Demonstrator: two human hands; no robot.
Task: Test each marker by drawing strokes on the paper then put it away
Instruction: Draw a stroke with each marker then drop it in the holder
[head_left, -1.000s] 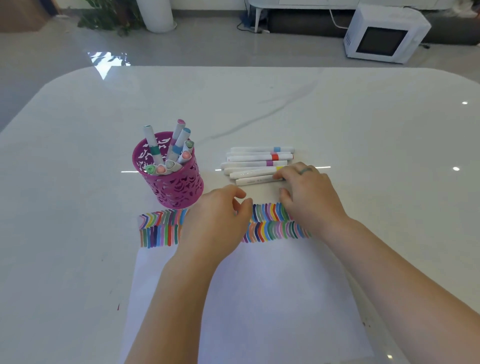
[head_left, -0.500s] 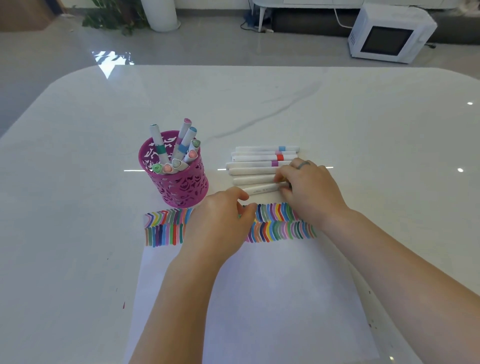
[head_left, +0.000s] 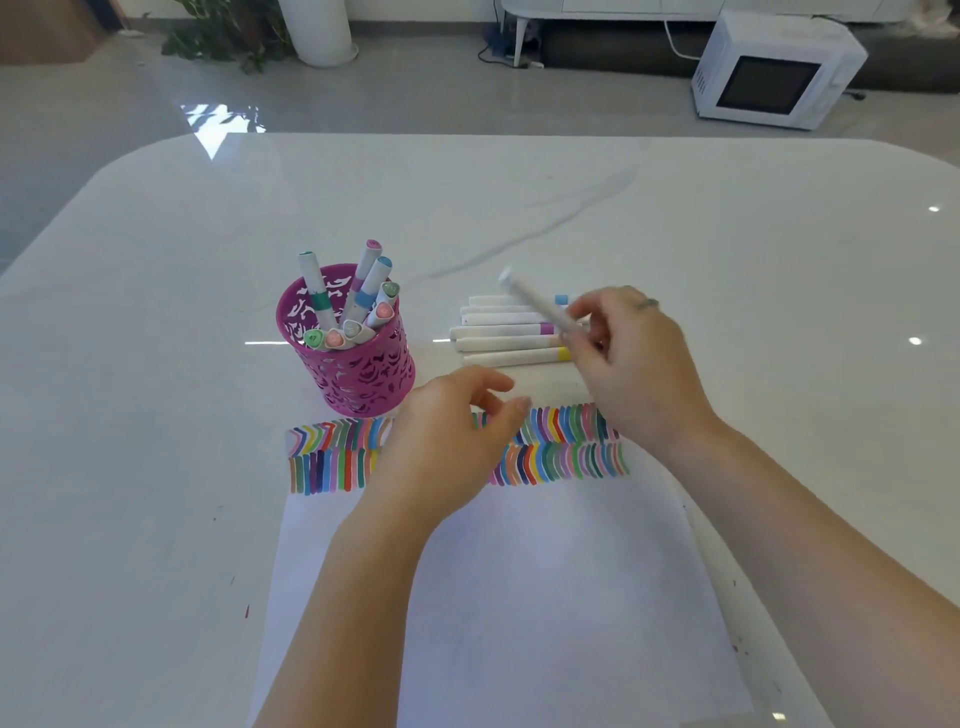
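Note:
My right hand pinches a white marker, lifted and tilted with its far end up to the left, above the row of white markers lying on the table. My left hand rests with relaxed fingers on the top of the white paper, holding nothing. It covers the middle of two rows of coloured strokes. A magenta cut-out pen cup with several capped markers stands left of the row.
The white marble table stretches far on all sides. On the floor beyond it stand a white microwave, a potted plant and a white cylinder.
My right hand has picked the nearest marker out of the row and raised it, tilted. My left hand has stayed on the paper.

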